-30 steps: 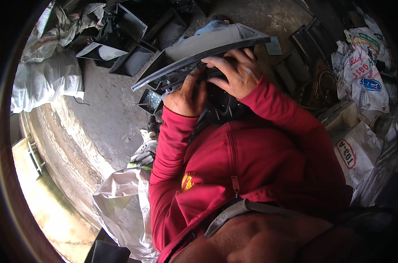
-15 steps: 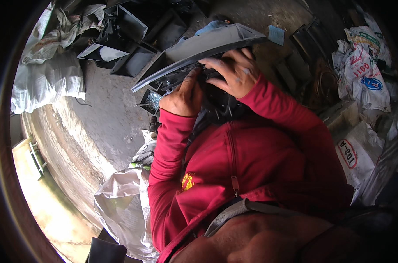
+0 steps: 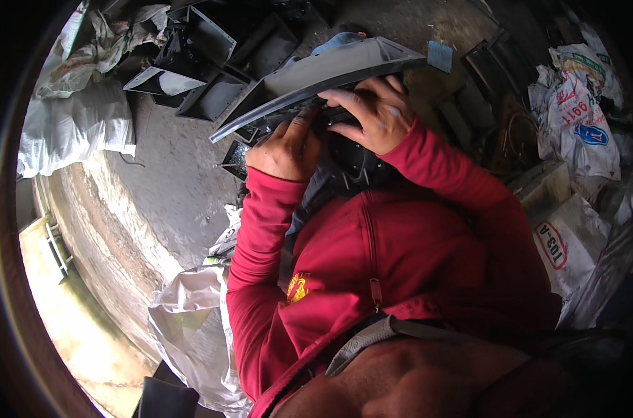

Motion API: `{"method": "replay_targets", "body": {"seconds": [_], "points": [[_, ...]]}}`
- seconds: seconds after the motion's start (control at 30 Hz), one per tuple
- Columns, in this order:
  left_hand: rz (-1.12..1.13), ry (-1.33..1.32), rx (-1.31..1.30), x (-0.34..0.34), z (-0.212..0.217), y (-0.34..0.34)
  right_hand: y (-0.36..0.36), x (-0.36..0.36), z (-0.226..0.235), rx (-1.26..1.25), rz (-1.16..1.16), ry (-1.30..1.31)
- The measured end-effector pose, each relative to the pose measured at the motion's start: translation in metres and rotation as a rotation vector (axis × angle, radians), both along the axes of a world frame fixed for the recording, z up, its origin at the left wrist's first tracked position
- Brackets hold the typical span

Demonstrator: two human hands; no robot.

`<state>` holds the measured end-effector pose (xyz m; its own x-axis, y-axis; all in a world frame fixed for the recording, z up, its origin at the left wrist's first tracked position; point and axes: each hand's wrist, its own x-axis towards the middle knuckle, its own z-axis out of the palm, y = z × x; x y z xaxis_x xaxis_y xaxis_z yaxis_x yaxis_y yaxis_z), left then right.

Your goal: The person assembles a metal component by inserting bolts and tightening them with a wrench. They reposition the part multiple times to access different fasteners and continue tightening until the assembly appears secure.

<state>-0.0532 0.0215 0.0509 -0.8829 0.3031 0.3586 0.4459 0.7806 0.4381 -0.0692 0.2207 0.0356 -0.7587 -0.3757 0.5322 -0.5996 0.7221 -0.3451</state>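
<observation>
A dark, shallow, tray-shaped housing (image 3: 316, 70) with a grey inner face is propped on a slant in front of me. My left hand (image 3: 283, 153) is closed at its near underside, fingers curled and pressed together; what lies between the fingertips is hidden. My right hand (image 3: 377, 118) grips the near edge of the housing, thumb and index finger apart around it. Just below both hands, close to my body, is a black rounded part (image 3: 351, 164) with small bright points on it.
Beside my left hand a small black tray (image 3: 236, 160) holds shiny small pieces, apparently screws. Several dark housings (image 3: 215, 97) lie at the far left. White sacks (image 3: 574, 111) and a pale box (image 3: 546, 184) stand at the right. A plastic sack (image 3: 191, 313) lies at the lower left.
My left hand and forearm have shifted slightly left and down along the housing's underside, covering more of the small tray. The right hand and the housing have barely moved.
</observation>
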Motion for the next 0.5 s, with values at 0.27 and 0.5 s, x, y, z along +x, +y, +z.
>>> {"method": "replay_targets", "body": {"seconds": [0.27, 0.5], "points": [[-0.021, -0.004, -0.007, -0.003, -0.005, -0.002, 0.001, 0.000, -0.001, 0.009, 0.002, -0.012], [-0.013, 0.010, -0.004, 0.000, -0.011, -0.002, 0.000, 0.001, 0.000, 0.008, -0.005, -0.031]]}}
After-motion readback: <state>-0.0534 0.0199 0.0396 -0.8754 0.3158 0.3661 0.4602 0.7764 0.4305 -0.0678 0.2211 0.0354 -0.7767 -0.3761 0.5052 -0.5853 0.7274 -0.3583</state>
